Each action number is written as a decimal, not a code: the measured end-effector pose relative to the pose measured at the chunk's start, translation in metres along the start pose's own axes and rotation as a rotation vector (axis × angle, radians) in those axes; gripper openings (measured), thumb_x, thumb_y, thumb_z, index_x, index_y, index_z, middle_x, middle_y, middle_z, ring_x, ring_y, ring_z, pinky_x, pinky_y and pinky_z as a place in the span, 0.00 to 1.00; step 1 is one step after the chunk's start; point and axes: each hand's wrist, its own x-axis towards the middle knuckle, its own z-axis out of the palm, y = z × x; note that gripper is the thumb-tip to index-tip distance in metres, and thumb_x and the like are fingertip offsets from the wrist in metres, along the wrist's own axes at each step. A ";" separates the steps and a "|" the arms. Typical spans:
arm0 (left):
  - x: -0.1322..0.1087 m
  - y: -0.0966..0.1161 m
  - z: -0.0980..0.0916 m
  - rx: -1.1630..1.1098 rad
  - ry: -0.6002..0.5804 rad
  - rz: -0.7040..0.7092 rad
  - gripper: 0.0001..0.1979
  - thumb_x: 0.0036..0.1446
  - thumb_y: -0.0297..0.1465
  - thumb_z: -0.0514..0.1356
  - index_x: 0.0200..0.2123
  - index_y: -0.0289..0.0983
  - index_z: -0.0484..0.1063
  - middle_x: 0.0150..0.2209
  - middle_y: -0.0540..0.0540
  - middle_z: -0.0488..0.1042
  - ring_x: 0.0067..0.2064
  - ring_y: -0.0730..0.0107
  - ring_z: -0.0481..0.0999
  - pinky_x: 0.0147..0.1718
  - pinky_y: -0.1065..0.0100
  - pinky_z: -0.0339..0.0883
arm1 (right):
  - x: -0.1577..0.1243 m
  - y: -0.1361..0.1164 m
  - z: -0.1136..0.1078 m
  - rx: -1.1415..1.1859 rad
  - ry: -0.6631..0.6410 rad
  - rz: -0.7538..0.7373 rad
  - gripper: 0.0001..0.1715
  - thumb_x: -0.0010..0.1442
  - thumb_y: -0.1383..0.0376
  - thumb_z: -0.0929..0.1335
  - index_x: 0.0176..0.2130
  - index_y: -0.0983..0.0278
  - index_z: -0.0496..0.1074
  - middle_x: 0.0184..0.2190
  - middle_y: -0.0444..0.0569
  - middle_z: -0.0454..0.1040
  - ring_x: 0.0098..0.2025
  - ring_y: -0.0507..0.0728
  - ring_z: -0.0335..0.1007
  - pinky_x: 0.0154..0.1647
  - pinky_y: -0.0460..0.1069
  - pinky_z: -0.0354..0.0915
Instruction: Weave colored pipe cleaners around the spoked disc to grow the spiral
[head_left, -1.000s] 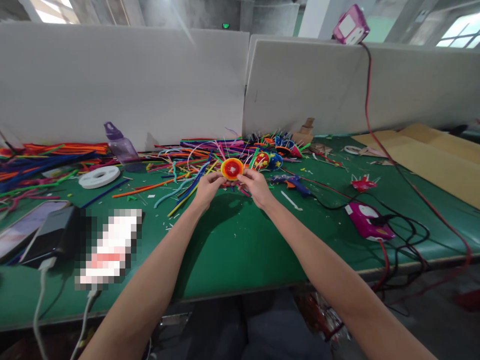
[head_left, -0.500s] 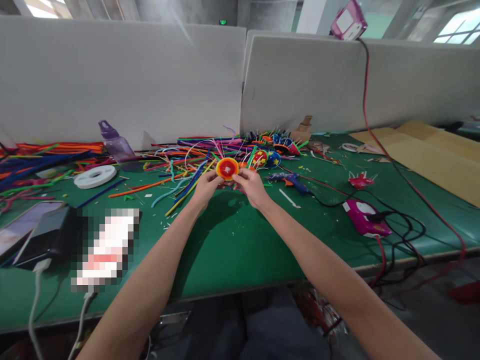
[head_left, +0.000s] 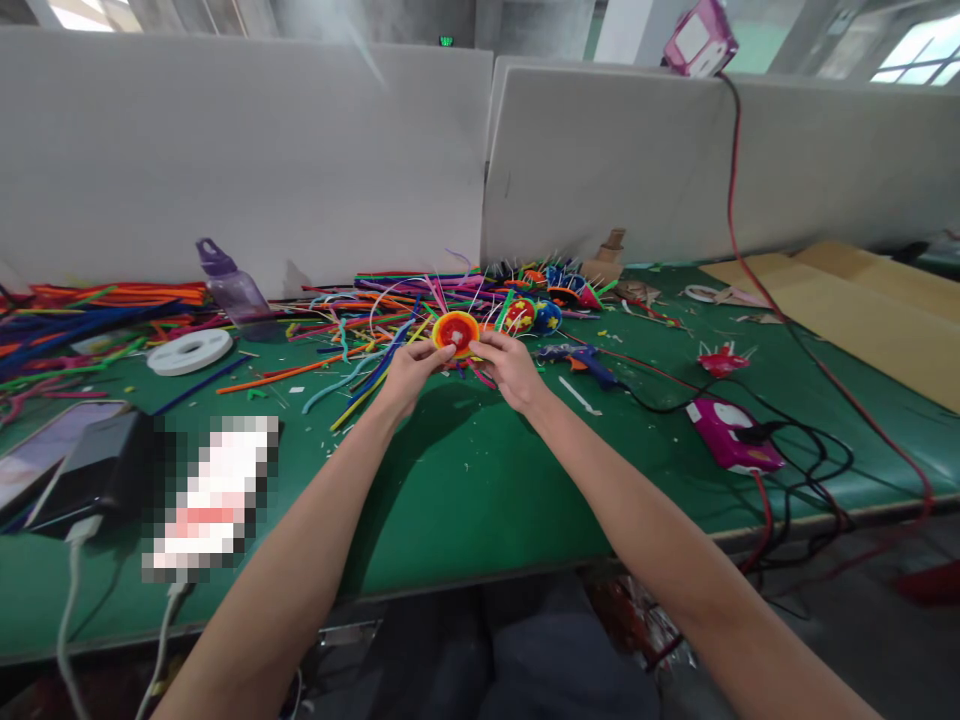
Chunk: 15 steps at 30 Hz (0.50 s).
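Between my hands is a round disc of coiled pipe cleaner, yellow and orange at the rim and red inside, with a pale spot at its centre. My left hand pinches its lower left edge, the thumb on the face. My right hand is closed on the right edge. Behind the disc lies a pile of coloured pipe cleaners. Just right of it sit a red ball with yellow stars and a blue one. A blue glue gun lies to the right of my right hand.
On the left are a purple bottle, a white tape roll, a black power bank and a blurred-out phone. At right lie a magenta power socket with tangled cables, a red spiky piece and cardboard. White panels stand behind.
The disc has tilted slightly and risen a little. My left thumb has moved onto its lower face, and my right thumb has shifted towards the right edge.
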 end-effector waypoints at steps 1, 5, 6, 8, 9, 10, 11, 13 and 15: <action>0.000 0.000 0.000 -0.002 -0.004 -0.002 0.15 0.39 0.40 0.72 0.24 0.34 0.78 0.23 0.50 0.72 0.27 0.74 0.70 0.32 0.68 0.66 | 0.001 0.001 0.000 0.003 0.003 -0.002 0.12 0.40 0.61 0.77 0.28 0.62 0.77 0.28 0.42 0.75 0.31 0.50 0.68 0.33 0.48 0.63; -0.001 0.001 0.002 -0.023 -0.020 -0.016 0.15 0.38 0.40 0.73 0.22 0.35 0.77 0.22 0.51 0.71 0.27 0.74 0.70 0.33 0.68 0.66 | 0.002 0.005 -0.001 -0.061 0.072 -0.073 0.10 0.41 0.61 0.76 0.26 0.62 0.75 0.24 0.41 0.72 0.29 0.50 0.66 0.35 0.49 0.62; -0.001 0.002 0.002 -0.033 -0.018 -0.022 0.15 0.38 0.40 0.73 0.22 0.35 0.77 0.22 0.51 0.71 0.27 0.74 0.70 0.33 0.68 0.66 | 0.002 0.005 -0.001 -0.073 0.081 -0.082 0.10 0.41 0.61 0.76 0.26 0.62 0.75 0.24 0.41 0.72 0.29 0.51 0.66 0.36 0.50 0.62; -0.002 0.003 0.002 -0.059 -0.008 -0.042 0.15 0.37 0.40 0.73 0.23 0.35 0.77 0.22 0.50 0.72 0.28 0.74 0.71 0.34 0.67 0.67 | 0.002 0.003 -0.001 -0.054 0.053 -0.060 0.11 0.41 0.61 0.76 0.26 0.62 0.75 0.25 0.41 0.73 0.31 0.52 0.67 0.37 0.50 0.63; -0.002 0.004 0.002 -0.066 -0.007 -0.055 0.15 0.36 0.40 0.74 0.23 0.35 0.78 0.23 0.50 0.73 0.28 0.73 0.71 0.35 0.67 0.67 | 0.002 0.001 -0.001 -0.022 0.024 -0.032 0.12 0.41 0.61 0.77 0.26 0.62 0.75 0.27 0.42 0.73 0.32 0.52 0.68 0.37 0.50 0.64; -0.002 0.004 0.002 -0.066 -0.012 -0.067 0.16 0.36 0.40 0.74 0.23 0.35 0.78 0.23 0.50 0.73 0.28 0.73 0.72 0.36 0.67 0.67 | 0.002 -0.001 -0.001 0.018 -0.005 0.002 0.12 0.40 0.60 0.77 0.27 0.62 0.75 0.28 0.43 0.74 0.34 0.53 0.69 0.38 0.51 0.65; -0.002 0.004 0.002 -0.059 -0.026 -0.076 0.16 0.36 0.40 0.74 0.23 0.35 0.78 0.24 0.50 0.74 0.29 0.73 0.72 0.36 0.66 0.67 | 0.001 -0.004 -0.001 0.059 -0.024 0.034 0.13 0.40 0.60 0.77 0.27 0.62 0.75 0.30 0.44 0.75 0.35 0.53 0.70 0.38 0.51 0.65; -0.002 0.003 0.001 -0.030 -0.062 -0.081 0.15 0.37 0.40 0.73 0.23 0.35 0.77 0.24 0.49 0.75 0.29 0.73 0.72 0.36 0.66 0.67 | 0.001 -0.008 -0.002 0.123 -0.022 0.078 0.14 0.39 0.60 0.78 0.27 0.62 0.75 0.30 0.44 0.76 0.36 0.53 0.71 0.38 0.50 0.66; -0.002 0.001 0.000 -0.004 -0.088 -0.076 0.15 0.38 0.41 0.73 0.23 0.35 0.77 0.25 0.48 0.75 0.29 0.73 0.72 0.36 0.67 0.67 | 0.000 -0.010 -0.002 0.149 0.004 0.099 0.14 0.38 0.61 0.78 0.26 0.62 0.75 0.28 0.43 0.76 0.34 0.52 0.71 0.37 0.49 0.66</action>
